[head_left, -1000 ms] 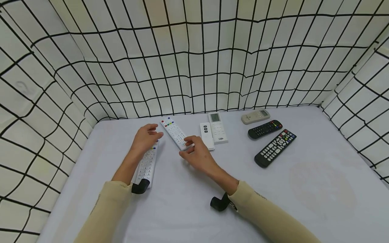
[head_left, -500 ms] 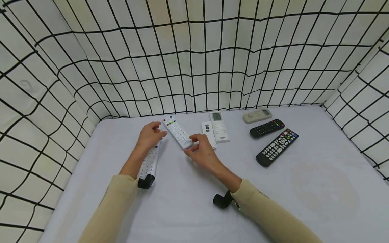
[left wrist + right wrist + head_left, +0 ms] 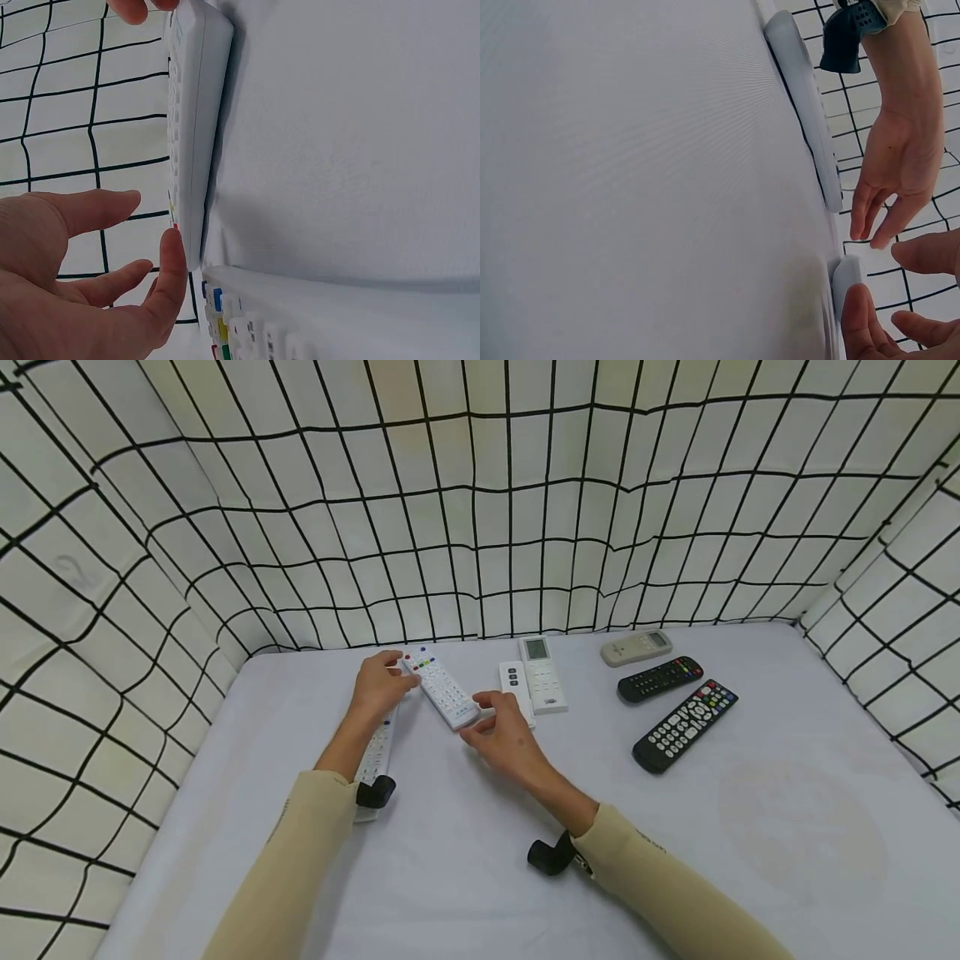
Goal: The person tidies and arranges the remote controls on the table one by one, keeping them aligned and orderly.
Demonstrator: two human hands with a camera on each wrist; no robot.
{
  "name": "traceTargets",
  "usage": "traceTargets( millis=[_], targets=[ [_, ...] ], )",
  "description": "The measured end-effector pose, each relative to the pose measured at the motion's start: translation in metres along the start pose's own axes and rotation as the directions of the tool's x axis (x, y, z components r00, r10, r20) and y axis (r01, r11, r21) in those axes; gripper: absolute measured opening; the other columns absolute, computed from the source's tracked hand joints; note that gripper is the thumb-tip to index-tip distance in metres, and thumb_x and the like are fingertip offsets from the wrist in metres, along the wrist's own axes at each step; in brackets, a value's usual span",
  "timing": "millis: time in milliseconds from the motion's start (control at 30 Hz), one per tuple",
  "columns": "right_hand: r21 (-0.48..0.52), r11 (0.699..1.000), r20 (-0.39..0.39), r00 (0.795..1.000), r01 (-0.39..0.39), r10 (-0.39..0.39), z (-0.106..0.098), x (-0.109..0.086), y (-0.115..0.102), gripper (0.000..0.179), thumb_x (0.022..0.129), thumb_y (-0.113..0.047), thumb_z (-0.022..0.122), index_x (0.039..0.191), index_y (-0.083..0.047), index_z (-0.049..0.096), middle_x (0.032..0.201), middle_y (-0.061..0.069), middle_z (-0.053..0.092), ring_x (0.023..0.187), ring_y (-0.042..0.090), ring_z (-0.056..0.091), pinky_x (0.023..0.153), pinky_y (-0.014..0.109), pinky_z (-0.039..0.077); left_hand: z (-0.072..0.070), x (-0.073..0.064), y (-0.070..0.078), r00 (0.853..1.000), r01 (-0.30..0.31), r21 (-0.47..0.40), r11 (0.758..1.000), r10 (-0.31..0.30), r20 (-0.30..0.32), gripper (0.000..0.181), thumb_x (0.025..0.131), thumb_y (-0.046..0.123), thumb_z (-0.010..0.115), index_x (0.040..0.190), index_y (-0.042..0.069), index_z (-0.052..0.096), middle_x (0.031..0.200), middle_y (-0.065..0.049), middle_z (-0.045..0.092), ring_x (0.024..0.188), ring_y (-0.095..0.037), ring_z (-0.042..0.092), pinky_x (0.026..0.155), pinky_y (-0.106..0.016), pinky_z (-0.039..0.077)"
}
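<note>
A white TV remote (image 3: 444,692) with coloured buttons lies aslant on the white cloth in the head view. My left hand (image 3: 380,685) is at its far left end, fingers loosely bent, with a fingertip right at the coloured-button end in the left wrist view. My right hand (image 3: 498,735) is at the near end, its thumb and index finger spread apart around the corner. In the right wrist view, a right fingertip (image 3: 855,304) overlaps the remote's end (image 3: 846,277). A second white remote (image 3: 377,752) lies under my left forearm, partly hidden by it.
Beyond my right hand lie a slim white remote (image 3: 514,681) and a white air-conditioner remote (image 3: 546,685). Further right are a beige remote (image 3: 636,648), a small black remote (image 3: 660,679) and a larger black remote (image 3: 684,727). Black netting (image 3: 480,543) encloses the back and sides.
My left hand has moved forward and right to the far end of the white TV remote. My right hand stays near its close end, with only slight movement.
</note>
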State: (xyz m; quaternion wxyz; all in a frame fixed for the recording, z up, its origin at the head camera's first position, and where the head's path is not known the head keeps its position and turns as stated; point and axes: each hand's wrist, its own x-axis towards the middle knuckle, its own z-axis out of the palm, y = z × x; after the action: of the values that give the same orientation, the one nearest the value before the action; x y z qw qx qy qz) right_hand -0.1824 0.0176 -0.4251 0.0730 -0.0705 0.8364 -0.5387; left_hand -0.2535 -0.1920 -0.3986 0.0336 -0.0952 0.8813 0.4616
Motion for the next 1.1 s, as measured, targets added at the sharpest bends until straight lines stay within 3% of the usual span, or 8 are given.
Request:
traceTargets(
  millis=[467,933,1100],
  targets=[
    [0.005,0.999,0.029,0.999,-0.032,0.032,0.001,0.003,0.006,0.064,0.095,-0.011,0.073,0.153,-0.004,0.045,0.149,0.015,0.051,0.11,0.023,0.071,0.086,0.033,0.058,-0.004,0.019,0.001,0.994,0.097,0.072,0.993,-0.101,0.052,0.075,0.099,0.015,0.066,0.163,0.001,0.029,0.165,-0.023,0.038,0.13,-0.039,0.064,0.111,-0.045,0.051],
    [0.011,0.999,0.049,0.998,-0.043,0.043,0.001,0.005,0.009,0.063,0.097,-0.01,0.071,0.154,-0.005,0.044,0.152,0.013,0.054,0.112,0.023,0.07,0.087,0.032,0.059,-0.001,0.026,0.002,0.987,0.113,0.098,0.989,-0.123,0.107,0.083,0.098,0.021,0.07,0.165,0.004,0.023,0.168,-0.019,0.035,0.122,-0.033,0.066,0.114,-0.046,0.047],
    [0.006,0.999,0.046,0.998,-0.042,0.042,0.002,0.006,0.008,0.064,0.097,-0.009,0.071,0.155,-0.006,0.042,0.154,0.013,0.053,0.114,0.023,0.069,0.089,0.033,0.059,-0.003,0.027,0.001,0.987,0.099,0.072,0.992,-0.107,0.119,0.082,0.098,0.019,0.07,0.165,0.006,0.025,0.162,-0.018,0.043,0.112,-0.027,0.063,0.103,-0.04,0.051]
  ],
)
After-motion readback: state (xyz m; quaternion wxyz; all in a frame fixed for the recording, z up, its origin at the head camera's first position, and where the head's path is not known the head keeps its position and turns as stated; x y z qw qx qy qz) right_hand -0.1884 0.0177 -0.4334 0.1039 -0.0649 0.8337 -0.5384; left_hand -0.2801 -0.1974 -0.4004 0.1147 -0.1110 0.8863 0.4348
